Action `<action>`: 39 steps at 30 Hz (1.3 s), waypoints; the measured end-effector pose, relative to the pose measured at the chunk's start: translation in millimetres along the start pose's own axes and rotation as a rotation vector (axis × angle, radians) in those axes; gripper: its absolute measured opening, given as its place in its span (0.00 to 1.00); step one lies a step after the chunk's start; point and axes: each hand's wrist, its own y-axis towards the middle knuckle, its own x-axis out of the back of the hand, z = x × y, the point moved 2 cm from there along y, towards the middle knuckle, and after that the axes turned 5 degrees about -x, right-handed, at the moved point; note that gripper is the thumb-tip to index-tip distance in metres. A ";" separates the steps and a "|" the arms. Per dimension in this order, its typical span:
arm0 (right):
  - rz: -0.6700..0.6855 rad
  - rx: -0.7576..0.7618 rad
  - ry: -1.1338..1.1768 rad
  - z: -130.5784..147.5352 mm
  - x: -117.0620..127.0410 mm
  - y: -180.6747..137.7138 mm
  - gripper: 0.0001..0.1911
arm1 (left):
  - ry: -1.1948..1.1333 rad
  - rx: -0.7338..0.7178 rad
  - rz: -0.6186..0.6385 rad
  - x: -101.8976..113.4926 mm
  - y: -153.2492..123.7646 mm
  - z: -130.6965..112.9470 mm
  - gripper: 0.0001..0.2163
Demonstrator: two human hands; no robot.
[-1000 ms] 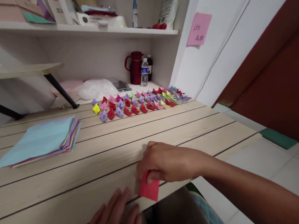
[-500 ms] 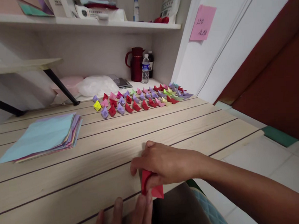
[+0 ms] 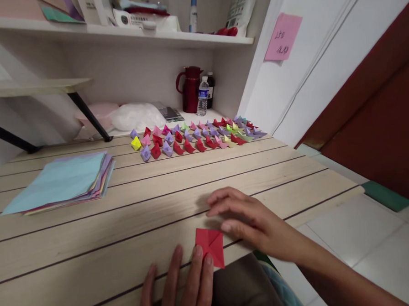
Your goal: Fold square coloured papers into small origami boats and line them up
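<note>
A small folded red paper square (image 3: pixel 212 244) lies flat at the front edge of the slatted table, with crease lines meeting near its middle. My left hand (image 3: pixel 180 284) rests with fingers spread, two fingertips pressing on the square's lower left part. Just right of the paper, my right hand (image 3: pixel 247 219) hovers with thumb and fingers apart, holding nothing. Farther back stand rows of small folded paper boats (image 3: pixel 190 147) in red, purple, pink, yellow and green. To the left lies a stack of coloured paper sheets (image 3: pixel 65 178), light blue on top.
Behind the boats, a dark red jug (image 3: pixel 191 92) and a water bottle (image 3: pixel 203 97) stand in the cabinet beside a white plastic bag (image 3: pixel 139 116). A small raised shelf with black legs (image 3: pixel 89 115) stands at left. The table (image 3: pixel 316 183) ends at the right above a tiled floor.
My right hand has let go of the red paper and drawn back to the right, its fingers opening. The paper, partly raised and covered before, now lies flat under my left fingertips.
</note>
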 end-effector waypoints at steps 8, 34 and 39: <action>-0.121 0.147 -0.488 0.5 -39.6 -38.4 0.20 | -0.109 0.046 0.054 6.3 14.9 5.4 0.12; -0.186 -0.155 -0.269 3.9 -41.8 -26.6 0.05 | -0.297 0.198 0.285 11.0 50.2 31.2 0.04; -0.138 -0.174 -0.180 7.4 -35.5 -28.5 0.06 | -0.278 0.228 0.278 9.3 54.9 29.0 0.03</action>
